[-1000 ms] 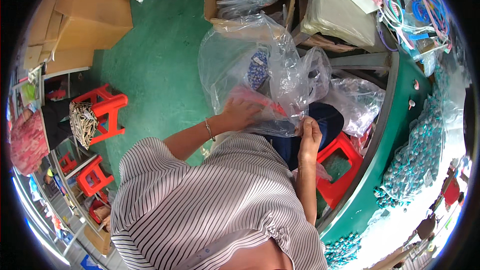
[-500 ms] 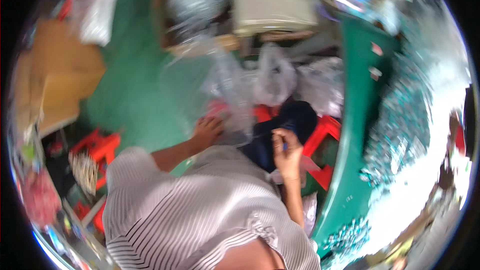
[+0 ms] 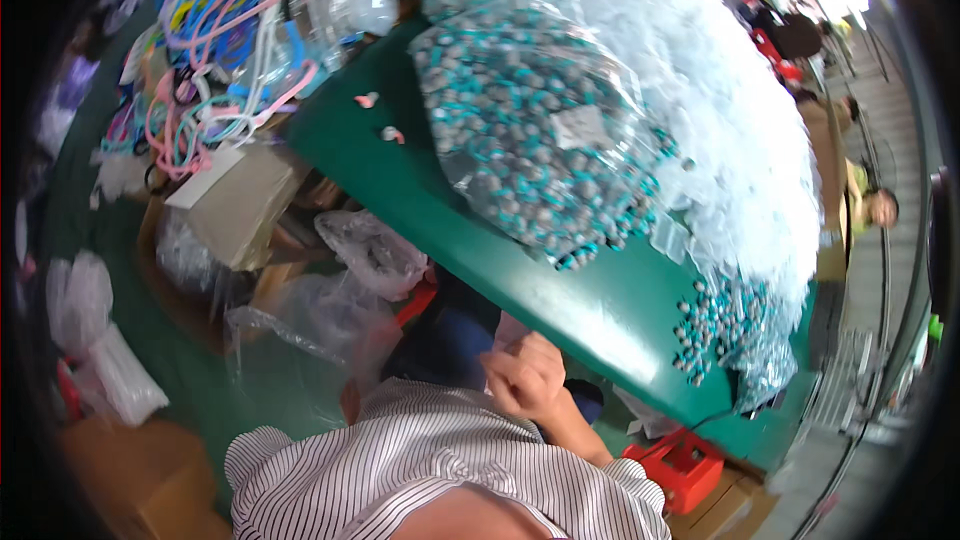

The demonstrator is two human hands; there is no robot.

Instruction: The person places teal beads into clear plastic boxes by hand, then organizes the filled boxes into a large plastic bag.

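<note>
My right hand [image 3: 525,375] is closed in a loose fist over my dark-clothed lap, near the front edge of a green table [image 3: 540,300]. Its curled fingers hide whatever they may hold. Only a small part of my left hand [image 3: 350,402] shows, low beside my leg, at the edge of my striped top; its fingers cannot be seen. Just ahead of it hangs a thin clear plastic bag [image 3: 320,315]. A whitish plastic bag [image 3: 380,255] lies beyond that, against the table's side.
On the table sit a large clear bag of grey-and-teal small parts [image 3: 540,130], a loose pile of such parts [image 3: 715,325] and a heap of translucent white pieces [image 3: 720,130]. Coloured bands [image 3: 230,30] lie far left. Cardboard boxes [image 3: 140,470] and a red stool [image 3: 680,470] stand nearby.
My view has swung right, bringing more of the table into sight. My left hand, earlier plainly visible at the clear bag, is now mostly hidden. My right hand's fingers have curled.
</note>
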